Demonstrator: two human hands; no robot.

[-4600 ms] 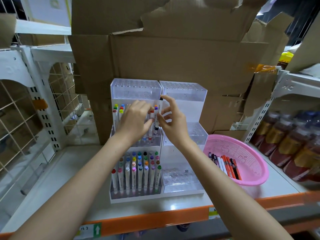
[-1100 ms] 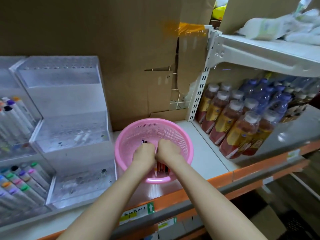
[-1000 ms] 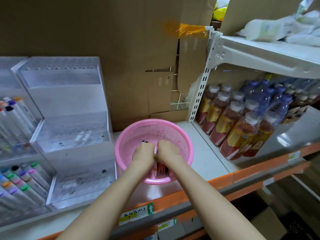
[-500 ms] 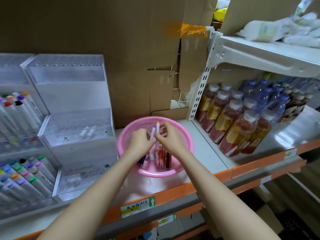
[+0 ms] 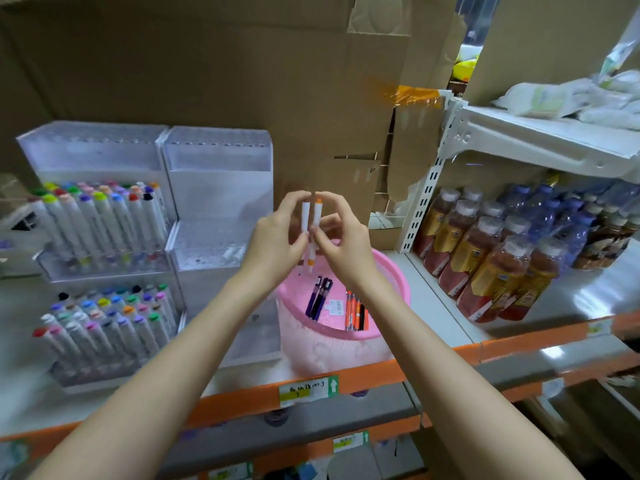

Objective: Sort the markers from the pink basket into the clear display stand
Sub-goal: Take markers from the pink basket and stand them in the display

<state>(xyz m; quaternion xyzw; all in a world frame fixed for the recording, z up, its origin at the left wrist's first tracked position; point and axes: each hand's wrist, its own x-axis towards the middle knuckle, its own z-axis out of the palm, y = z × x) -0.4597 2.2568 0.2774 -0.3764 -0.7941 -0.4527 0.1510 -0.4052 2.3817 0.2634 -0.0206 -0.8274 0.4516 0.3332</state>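
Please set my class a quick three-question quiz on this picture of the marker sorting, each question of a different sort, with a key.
1. True or false: the left hand and right hand hold two white markers upright above the pink basket.
2. Which part of the clear display stand already holds rows of markers? A: left half. B: right half. C: top tier only.
3. Fill in: the top cap of the marker nearer the right hand is ____.

Key: 1 true; 2 A; 3 orange.
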